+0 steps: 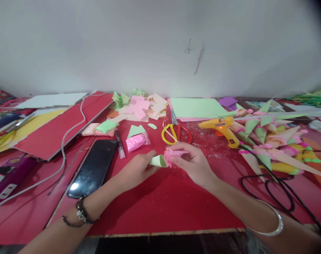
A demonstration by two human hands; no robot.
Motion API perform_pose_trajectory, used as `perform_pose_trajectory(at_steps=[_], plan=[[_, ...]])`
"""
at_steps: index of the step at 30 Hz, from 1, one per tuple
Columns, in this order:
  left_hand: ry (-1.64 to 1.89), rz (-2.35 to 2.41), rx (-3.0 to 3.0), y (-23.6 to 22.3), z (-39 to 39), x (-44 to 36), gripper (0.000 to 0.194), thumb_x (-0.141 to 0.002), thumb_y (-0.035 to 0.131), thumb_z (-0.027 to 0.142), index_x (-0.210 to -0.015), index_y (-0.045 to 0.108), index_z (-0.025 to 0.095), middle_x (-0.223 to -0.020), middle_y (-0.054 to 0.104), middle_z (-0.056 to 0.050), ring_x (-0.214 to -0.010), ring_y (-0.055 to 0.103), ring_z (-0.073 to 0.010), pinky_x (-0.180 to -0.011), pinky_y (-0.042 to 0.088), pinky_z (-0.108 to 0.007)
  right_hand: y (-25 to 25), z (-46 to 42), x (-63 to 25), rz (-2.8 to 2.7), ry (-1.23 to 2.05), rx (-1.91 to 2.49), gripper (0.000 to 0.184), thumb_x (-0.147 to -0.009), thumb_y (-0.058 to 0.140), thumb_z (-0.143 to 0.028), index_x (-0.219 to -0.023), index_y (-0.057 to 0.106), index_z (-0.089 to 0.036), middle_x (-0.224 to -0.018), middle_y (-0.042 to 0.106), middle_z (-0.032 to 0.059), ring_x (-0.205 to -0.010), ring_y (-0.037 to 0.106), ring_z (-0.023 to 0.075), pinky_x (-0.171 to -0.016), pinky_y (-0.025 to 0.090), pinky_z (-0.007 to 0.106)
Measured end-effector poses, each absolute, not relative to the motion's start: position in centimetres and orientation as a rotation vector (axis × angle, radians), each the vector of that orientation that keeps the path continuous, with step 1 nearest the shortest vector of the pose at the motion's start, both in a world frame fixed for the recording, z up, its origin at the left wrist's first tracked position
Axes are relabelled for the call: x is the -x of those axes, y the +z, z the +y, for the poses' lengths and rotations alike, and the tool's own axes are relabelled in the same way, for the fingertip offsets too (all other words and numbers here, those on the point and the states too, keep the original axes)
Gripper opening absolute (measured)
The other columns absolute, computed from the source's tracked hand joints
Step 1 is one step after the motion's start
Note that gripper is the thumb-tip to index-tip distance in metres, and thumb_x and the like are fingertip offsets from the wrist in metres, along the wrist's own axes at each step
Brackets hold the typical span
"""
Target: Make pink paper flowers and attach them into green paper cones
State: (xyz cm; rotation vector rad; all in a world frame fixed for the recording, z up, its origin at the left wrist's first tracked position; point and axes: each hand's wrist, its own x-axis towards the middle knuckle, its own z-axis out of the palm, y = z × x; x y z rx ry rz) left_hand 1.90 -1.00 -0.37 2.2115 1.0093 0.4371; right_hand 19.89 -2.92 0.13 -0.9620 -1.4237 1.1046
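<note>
Over the middle of the red table, my left hand (143, 165) is closed around a rolled pale green paper cone (158, 161), its open mouth turned to the right. Pinched in my right hand (190, 160) is a pink paper flower (173, 156), right at the mouth of the cone. Whether the two touch inside cannot be made out. Just behind my hands lie scissors (173, 134) with yellow and red handles and a packet of pink clay (136, 141). Green paper scraps (136, 131) sit behind the packet.
On the right, a yellow glue gun (222, 127) with a black cord (277, 180) lies near a pile of paper cone flowers (266, 135). A phone (93, 168), a pen (120, 144) and a purple power strip (10, 180) are left. Green sheets (197, 107) lie behind.
</note>
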Motion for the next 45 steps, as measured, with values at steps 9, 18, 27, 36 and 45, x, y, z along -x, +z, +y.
perform_pose_trajectory(at_steps=[9, 18, 27, 36, 45], plan=[[0.497, 0.944, -2.118, 0.04, -1.63, -2.38, 0.011, -0.081, 0.042, 0.022, -0.088, 0.049, 0.016, -0.08, 0.058, -0.001, -0.068, 0.051, -0.0118, -0.06, 0.039, -0.022, -0.16, -3.17, -19.43, -1.487, 1.081, 0.872, 0.011, -0.068, 0.064, -0.019, -0.078, 0.062, -0.024, -0.079, 0.055, -0.0003, -0.075, 0.055, 0.0111, -0.067, 0.047, 0.024], [0.473, 0.97, -2.124, -0.01, -1.77, -2.36, 0.014, -0.08, 0.042, 0.02, -0.092, 0.048, 0.015, -0.083, 0.058, -0.002, -0.07, 0.053, -0.0131, -0.062, 0.04, -0.024, -0.34, -3.32, -19.63, -1.634, 0.997, 0.844, 0.012, -0.073, 0.06, -0.02, -0.084, 0.062, -0.025, -0.084, 0.051, 0.0014, -0.079, 0.052, 0.0129, -0.064, 0.046, 0.025], [0.464, 1.004, -2.121, -0.1, -1.8, -2.35, 0.012, -0.079, 0.042, 0.02, -0.09, 0.046, 0.016, -0.081, 0.057, -0.002, -0.069, 0.054, -0.0138, -0.061, 0.04, -0.024, 0.19, -3.52, -19.44, -1.667, 0.983, 0.923, 0.007, -0.077, 0.055, -0.025, -0.081, 0.059, -0.022, -0.085, 0.052, 0.0026, -0.074, 0.054, 0.0113, -0.058, 0.047, 0.022], [0.482, 1.037, -2.11, 0.02, -1.91, -2.4, 0.011, -0.078, 0.043, 0.019, -0.088, 0.047, 0.017, -0.079, 0.058, -0.001, -0.066, 0.054, -0.0131, -0.058, 0.038, -0.023, 0.17, -3.46, -19.57, -1.728, 0.834, 0.961, 0.009, -0.077, 0.055, -0.025, -0.086, 0.057, -0.023, -0.084, 0.059, 0.0019, -0.078, 0.056, 0.0134, -0.065, 0.046, 0.025], [0.496, 1.088, -2.215, -0.23, -1.78, -2.28, 0.006, -0.076, 0.044, 0.02, -0.081, 0.044, 0.017, -0.067, 0.053, 0.001, -0.057, 0.049, -0.0112, -0.05, 0.033, -0.021, -0.05, -3.29, -19.59, -1.678, 0.921, 0.897, 0.002, -0.076, 0.056, -0.022, -0.078, 0.055, -0.021, -0.079, 0.054, 0.001, -0.072, 0.055, 0.0116, -0.062, 0.047, 0.025]])
